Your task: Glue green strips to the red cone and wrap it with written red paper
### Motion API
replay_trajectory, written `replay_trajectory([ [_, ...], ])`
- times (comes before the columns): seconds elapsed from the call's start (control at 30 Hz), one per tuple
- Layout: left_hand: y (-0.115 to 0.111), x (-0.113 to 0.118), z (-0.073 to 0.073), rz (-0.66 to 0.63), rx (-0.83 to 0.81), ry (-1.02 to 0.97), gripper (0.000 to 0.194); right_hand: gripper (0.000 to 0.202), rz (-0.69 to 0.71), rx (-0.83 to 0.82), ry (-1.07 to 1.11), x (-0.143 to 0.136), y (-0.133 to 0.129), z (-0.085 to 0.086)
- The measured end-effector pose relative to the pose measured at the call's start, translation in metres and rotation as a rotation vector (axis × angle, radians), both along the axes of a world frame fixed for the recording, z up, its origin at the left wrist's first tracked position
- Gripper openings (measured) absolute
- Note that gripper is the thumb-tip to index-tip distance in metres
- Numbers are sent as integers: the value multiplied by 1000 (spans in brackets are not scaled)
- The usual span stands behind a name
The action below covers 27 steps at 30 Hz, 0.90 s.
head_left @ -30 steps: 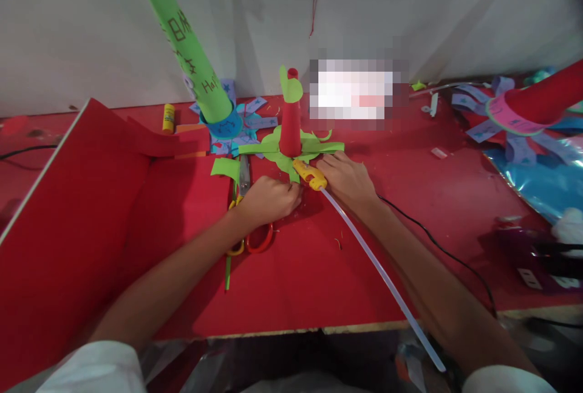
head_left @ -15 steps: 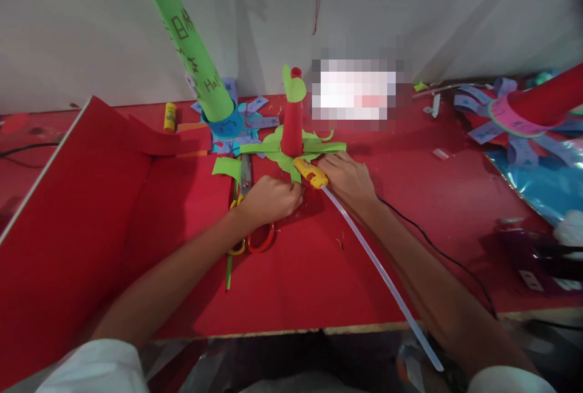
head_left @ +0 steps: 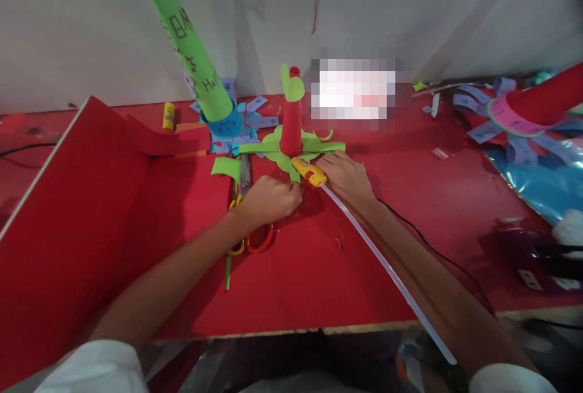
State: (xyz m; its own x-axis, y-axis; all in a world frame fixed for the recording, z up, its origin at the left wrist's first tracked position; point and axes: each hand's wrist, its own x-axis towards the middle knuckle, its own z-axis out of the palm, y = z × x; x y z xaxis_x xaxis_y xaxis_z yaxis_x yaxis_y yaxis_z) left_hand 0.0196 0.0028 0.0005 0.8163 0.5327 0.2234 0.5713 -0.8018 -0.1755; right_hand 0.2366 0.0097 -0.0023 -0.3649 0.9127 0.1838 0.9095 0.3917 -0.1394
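Note:
My right hand (head_left: 350, 179) is wrapped round a yellow hot glue gun (head_left: 308, 172), its nozzle at the foot of a red paper tube. A long translucent glue stick (head_left: 387, 268) trails from its back toward me. My left hand (head_left: 279, 198) is closed at the near end of a green paper strip (head_left: 295, 175); the fingertips are partly hidden. The red paper tube (head_left: 292, 123) stands upright on a scalloped green paper base (head_left: 272, 145) with strips spreading outward. Scissors with yellow and red handles (head_left: 259, 241) lie partly beneath my left forearm.
A tall green paper tube (head_left: 191, 53) leans in a blue ring at the back left. Beside it stands a yellow glue stick tube (head_left: 169, 117). Red board (head_left: 68, 229) rises on the left. A black cord (head_left: 419, 232) runs along the right. Blue shiny wrapping (head_left: 537, 189) lies far right.
The rear end of the long glue stick has swung slightly right, and the glue gun has shifted very slightly left. My left hand stays at the green strip.

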Motion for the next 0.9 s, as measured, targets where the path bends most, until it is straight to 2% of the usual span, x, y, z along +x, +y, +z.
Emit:
replay_trajectory([
  [0.23,0,1,-1,18,-23,7,30,18,29,-33,96,3,1,1],
  [0.43,0,0,-1,21,26,13,32,18,-38,54,177,6,-2,-4],
  [0.9,0,1,-2,25,0,-10,33,22,-23,-50,22,-3,-3,4],
])
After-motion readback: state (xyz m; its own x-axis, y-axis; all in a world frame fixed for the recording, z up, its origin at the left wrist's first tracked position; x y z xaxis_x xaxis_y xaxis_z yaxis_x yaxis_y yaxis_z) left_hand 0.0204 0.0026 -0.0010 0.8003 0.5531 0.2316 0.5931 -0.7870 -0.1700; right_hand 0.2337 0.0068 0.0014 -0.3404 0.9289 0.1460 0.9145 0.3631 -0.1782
